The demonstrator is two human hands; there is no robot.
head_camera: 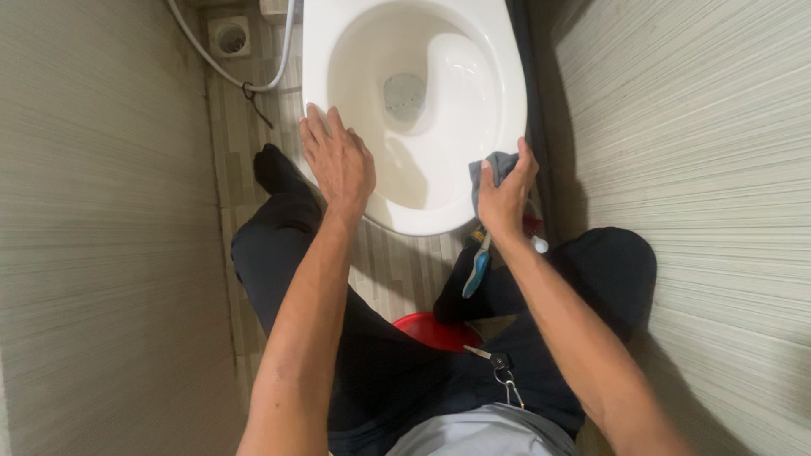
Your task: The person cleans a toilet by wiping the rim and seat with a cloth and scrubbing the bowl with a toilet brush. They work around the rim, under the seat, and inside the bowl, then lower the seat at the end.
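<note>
Toilet bowl (422, 101) cut off at top edge; red basin (431, 331) mostly hidden behind legs; grey cloth (498, 165) partly covered by right hand (504, 198).

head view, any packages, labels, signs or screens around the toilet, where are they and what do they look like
Spray bottle: on the floor below the right hand, between toilet bowl and right leg; blue body, red and white parts near its top, mostly hidden.
No labels, signs or screens can be made out.
</note>
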